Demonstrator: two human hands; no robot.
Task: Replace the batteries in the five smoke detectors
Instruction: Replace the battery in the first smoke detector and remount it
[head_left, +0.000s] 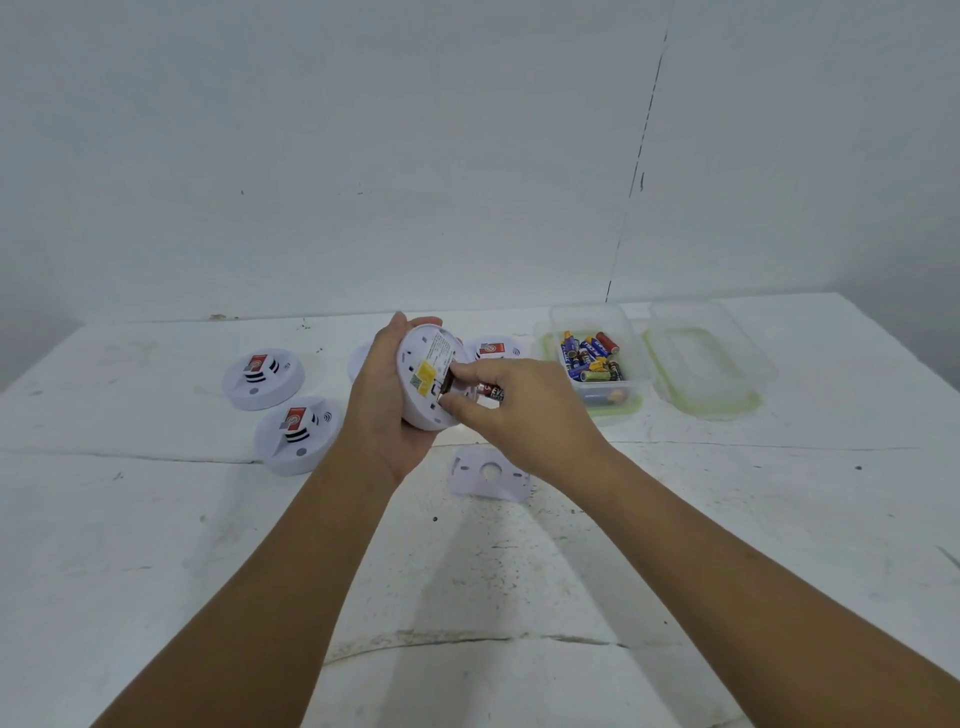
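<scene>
Head view: left hand (387, 400) cups a round white plastic detector (428, 379) above the table (156, 545), back facing up, yellow sticker showing. Right hand (519, 410) pinches a battery (491, 391) at the compartment, lettering partly readable as "EVE". A clear tub (597, 358) of batteries sits right, well apart from the edge.

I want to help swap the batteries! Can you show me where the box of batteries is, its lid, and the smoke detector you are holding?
box of batteries (631, 391): head view, on its clear front wall.
lid (748, 402): head view, on its green-edged front rim.
smoke detector (415, 358): head view, on its white back, held in the left hand (384, 395).
</scene>
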